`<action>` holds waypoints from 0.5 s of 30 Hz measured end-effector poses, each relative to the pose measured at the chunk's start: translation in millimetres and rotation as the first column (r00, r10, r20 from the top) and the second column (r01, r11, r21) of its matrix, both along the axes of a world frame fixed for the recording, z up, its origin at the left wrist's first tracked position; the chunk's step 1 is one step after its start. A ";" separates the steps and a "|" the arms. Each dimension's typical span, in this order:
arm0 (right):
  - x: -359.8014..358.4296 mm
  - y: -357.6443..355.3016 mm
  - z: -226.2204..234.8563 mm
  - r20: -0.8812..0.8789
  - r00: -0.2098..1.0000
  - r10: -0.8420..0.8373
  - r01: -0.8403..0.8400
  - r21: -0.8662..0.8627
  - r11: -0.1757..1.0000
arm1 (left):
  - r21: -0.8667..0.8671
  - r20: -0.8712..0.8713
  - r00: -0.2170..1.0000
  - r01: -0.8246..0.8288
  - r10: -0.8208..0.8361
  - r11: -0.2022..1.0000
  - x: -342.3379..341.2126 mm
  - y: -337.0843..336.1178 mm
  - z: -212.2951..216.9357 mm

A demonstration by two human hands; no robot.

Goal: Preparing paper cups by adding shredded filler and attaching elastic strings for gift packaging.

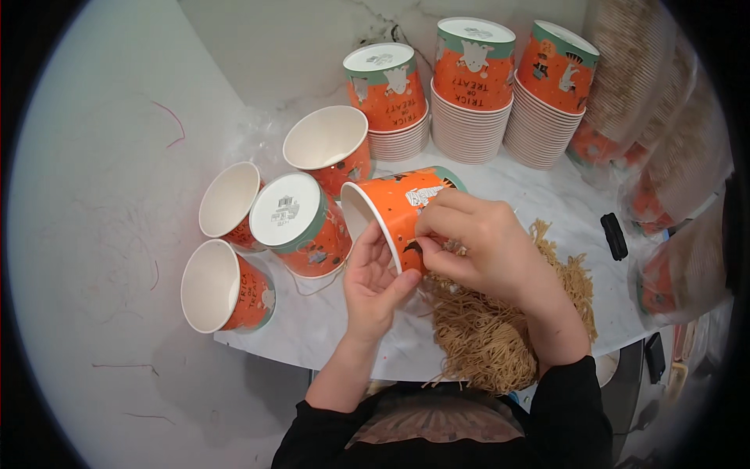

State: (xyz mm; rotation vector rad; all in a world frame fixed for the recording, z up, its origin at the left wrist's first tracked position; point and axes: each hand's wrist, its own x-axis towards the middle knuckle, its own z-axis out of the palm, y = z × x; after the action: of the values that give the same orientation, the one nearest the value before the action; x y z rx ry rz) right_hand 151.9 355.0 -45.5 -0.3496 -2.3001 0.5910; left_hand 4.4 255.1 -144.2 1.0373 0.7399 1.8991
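An orange paper cup (398, 205) with a green band and white rim lies tilted on its side above the table, its mouth toward the left. My left hand (373, 288) grips it at the rim, fingers at the mouth and thumb on the outer wall. Against the cup's printed side, my right hand (486, 238) is closed in a pinch; whatever sits between its fingertips is hidden. Below that hand spreads a tangled heap of tan string (486, 334). To the left, an upside-down cup (286, 213) stands with a thin strand by its rim.
Tilted open cups (209, 286) lie along the table's left side. At the back stand three stacks of upside-down cups, including a middle stack (470, 129). Plastic-wrapped cup sleeves (678, 168) crowd the right, near a small black object (614, 237). The white table (308, 345) has a curved near edge.
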 end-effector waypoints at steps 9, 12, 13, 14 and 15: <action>-4.6 -2.0 -2.1 0.086 0.996 -0.016 0.010 0.066 0.998 | 0.122 -0.095 0.955 -0.268 0.280 0.956 8.9 0.7 -6.9; -3.2 -1.5 1.6 0.182 0.983 0.007 -0.017 0.056 0.998 | 0.006 -0.258 0.908 -0.340 0.330 0.941 7.7 -2.0 -6.0; -3.4 -1.5 0.8 0.182 0.983 0.007 -0.017 0.056 0.998 | 0.001 -0.228 0.918 -0.334 0.325 0.943 8.8 -1.0 -5.2; -4.2 -1.2 -1.4 0.171 0.985 0.022 -0.035 0.072 0.997 | -0.003 -0.198 0.926 -0.328 0.321 0.945 9.5 -0.4 -4.6; -4.9 -0.9 -3.3 0.159 0.986 0.038 -0.052 0.088 0.995 | -0.004 -0.199 0.926 -0.328 0.321 0.944 9.1 0.0 -6.1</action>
State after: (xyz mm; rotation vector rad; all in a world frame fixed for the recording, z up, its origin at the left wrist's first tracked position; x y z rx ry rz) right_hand 147.0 354.2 -48.8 -0.3104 -2.4835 0.4923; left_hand 13.5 255.1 -150.3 1.1450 1.1153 2.0696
